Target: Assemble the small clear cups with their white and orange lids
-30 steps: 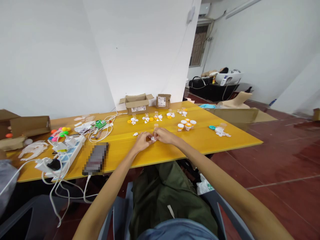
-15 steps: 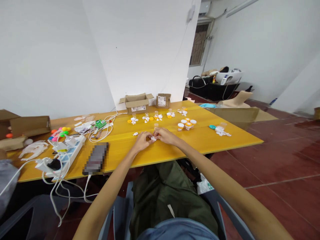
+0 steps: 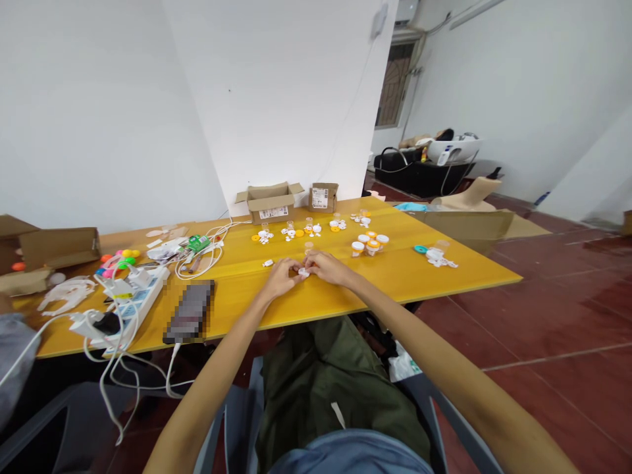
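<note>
My left hand [image 3: 280, 275] and my right hand [image 3: 326, 266] meet over the middle of the yellow table [image 3: 345, 289], fingers pinched together on a small white piece [image 3: 303, 272] held between them. A small clear cup [image 3: 309, 247] stands just behind my hands. A tiny white piece [image 3: 268, 263] lies to the left of them. Further back lie small white pieces with orange lids [image 3: 299, 233], and white jars with orange and white lids [image 3: 369, 244] stand to the right.
Two open cardboard boxes [image 3: 269, 203] stand at the wall. A power strip with cables [image 3: 132, 297] and a dark phone [image 3: 190, 311] lie at the left. A teal lid and white pieces [image 3: 433, 255] lie at the right. More boxes [image 3: 44, 253] sit far left.
</note>
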### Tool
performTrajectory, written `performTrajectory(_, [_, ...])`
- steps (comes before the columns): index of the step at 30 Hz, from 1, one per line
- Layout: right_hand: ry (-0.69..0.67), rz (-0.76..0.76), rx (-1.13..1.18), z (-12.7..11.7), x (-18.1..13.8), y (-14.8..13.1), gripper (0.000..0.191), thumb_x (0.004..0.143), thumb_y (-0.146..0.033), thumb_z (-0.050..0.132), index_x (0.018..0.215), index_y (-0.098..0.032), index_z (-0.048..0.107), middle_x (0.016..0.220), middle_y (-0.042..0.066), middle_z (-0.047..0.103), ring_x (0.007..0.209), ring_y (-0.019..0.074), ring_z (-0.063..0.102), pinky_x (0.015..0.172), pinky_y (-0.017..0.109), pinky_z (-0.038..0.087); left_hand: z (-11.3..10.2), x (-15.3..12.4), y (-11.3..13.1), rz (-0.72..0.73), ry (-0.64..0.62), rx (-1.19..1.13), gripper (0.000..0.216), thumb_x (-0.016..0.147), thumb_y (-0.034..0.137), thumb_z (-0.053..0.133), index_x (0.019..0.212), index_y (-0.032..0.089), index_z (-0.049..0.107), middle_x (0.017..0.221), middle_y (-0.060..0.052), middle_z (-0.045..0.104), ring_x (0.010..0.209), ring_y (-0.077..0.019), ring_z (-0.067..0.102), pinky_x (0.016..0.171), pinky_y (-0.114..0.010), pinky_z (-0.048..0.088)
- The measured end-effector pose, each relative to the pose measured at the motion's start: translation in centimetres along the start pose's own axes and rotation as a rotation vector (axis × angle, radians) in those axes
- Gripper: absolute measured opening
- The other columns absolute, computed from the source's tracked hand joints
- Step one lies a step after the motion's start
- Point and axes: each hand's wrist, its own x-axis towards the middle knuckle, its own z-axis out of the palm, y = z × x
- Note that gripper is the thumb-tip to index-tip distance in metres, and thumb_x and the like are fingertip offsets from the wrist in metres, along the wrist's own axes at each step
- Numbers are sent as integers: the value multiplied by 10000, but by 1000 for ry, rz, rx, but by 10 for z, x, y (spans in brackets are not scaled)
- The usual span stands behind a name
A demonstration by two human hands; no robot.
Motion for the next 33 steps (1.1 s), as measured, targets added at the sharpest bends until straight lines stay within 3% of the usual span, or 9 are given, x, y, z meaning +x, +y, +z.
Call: performTrajectory(33, [17,32,23,0,-3,-4,198,795,-25,602,731,-195,679,882,43,698,885,187,640,824,289,487,1,0,-2,8,-5,2,111,780,257,719,882,216,738,900,-29,727,917,-229,637,933,-384,497])
